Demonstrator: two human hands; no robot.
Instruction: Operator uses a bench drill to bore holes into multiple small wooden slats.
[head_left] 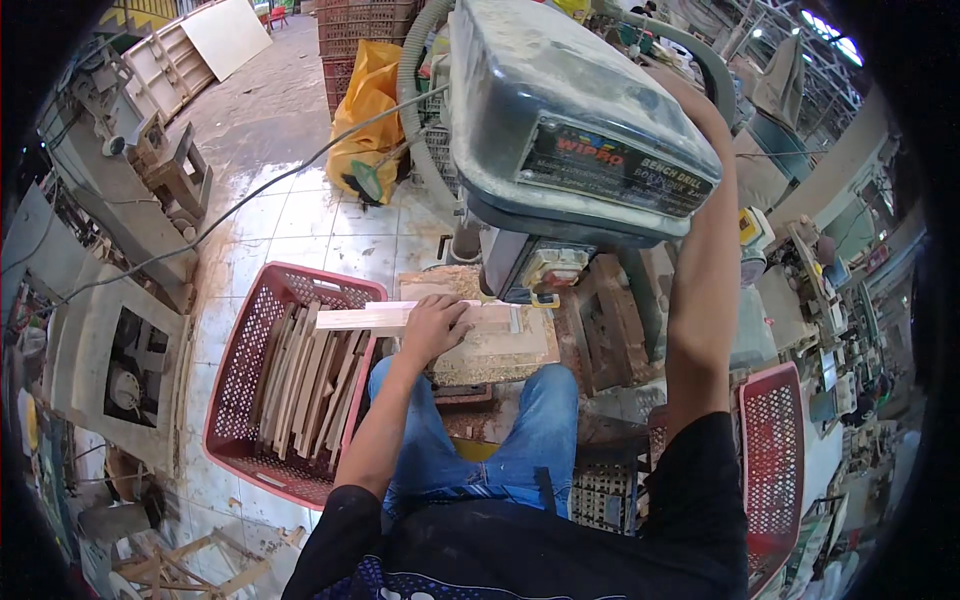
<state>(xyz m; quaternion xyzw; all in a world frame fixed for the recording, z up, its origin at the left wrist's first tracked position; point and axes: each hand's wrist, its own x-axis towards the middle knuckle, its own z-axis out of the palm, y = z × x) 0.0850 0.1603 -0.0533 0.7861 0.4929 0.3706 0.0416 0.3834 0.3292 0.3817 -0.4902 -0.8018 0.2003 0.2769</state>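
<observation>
My left hand (434,328) presses down on a pale wooden strip (362,318), its fingers bent over the wood. The strip lies crosswise on the dusty work table (490,365) of a bench drill (585,80), and its right end reaches under the drill's head. Beneath the head, the bit and chuck are hidden from this view. My right forearm (704,270) reaches up along the right side of the drill, and the right hand is out of sight behind the housing.
Left of my knee, a red plastic crate (225,400) holds several wooden strips. Another red crate (772,470) stands at my right. Beyond the drill are a yellow sack (365,115) and stacked crates (365,35). A black cable (255,190) runs leftward from the drill.
</observation>
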